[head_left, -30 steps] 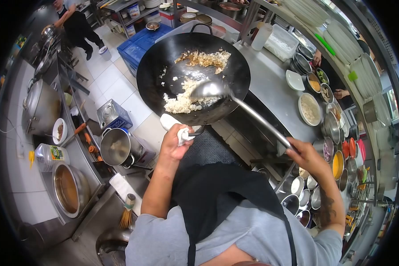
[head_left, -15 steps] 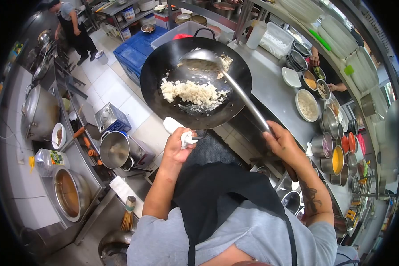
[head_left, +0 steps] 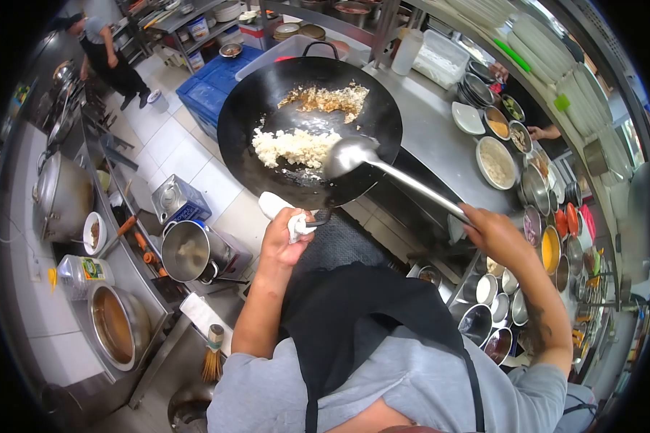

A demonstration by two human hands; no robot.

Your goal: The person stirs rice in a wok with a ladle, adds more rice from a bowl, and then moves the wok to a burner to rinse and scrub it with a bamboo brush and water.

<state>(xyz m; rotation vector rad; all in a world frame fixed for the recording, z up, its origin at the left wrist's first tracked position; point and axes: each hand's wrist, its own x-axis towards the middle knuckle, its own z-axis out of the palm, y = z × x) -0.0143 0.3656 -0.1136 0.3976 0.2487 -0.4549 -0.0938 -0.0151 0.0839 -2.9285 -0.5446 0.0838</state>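
My left hand [head_left: 287, 234] is closed round the near handle of a large black wok [head_left: 242, 101], with a folded white cloth [head_left: 273, 205] between palm and handle. White rice [head_left: 285, 148] lies in the wok's middle, and a browned portion [head_left: 328, 99] lies toward its far side. A long metal ladle [head_left: 420, 186] is gripped in my right hand [head_left: 495, 234], right of the wok. The ladle's bowl rests at the right end of the white rice.
Steel counter [head_left: 430, 119] at right bears bowls of ingredients, including a white bowl [head_left: 496, 164]. A pot [head_left: 188, 251] and a tin [head_left: 179, 200] stand left. A co-worker [head_left: 108, 58] stands far left; another person's hand [head_left: 545, 133] is beyond the counter.
The ladle's bowl has come from the wok's far side down to the white rice. My right hand has moved right. The browned portion now shows more fully.
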